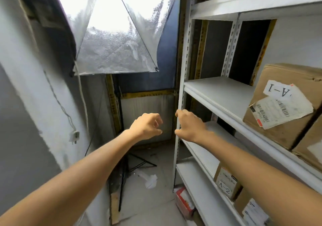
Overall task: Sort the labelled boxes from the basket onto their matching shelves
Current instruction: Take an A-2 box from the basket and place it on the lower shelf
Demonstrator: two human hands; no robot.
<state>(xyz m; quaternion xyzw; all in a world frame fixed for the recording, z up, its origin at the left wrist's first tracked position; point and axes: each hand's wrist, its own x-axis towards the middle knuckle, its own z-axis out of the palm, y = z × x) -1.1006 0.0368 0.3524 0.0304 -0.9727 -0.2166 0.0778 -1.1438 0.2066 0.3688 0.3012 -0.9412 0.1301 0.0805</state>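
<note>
On a shelf sits brown box A-1.

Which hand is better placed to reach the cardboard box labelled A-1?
Right. The right hand is at the front post of the white metal shelf holding the brown cardboard box labelled A-1; the left hand hangs farther left.

Your white shelf unit carries the A-1 box on its middle shelf, the A-2 box lower down.
</note>
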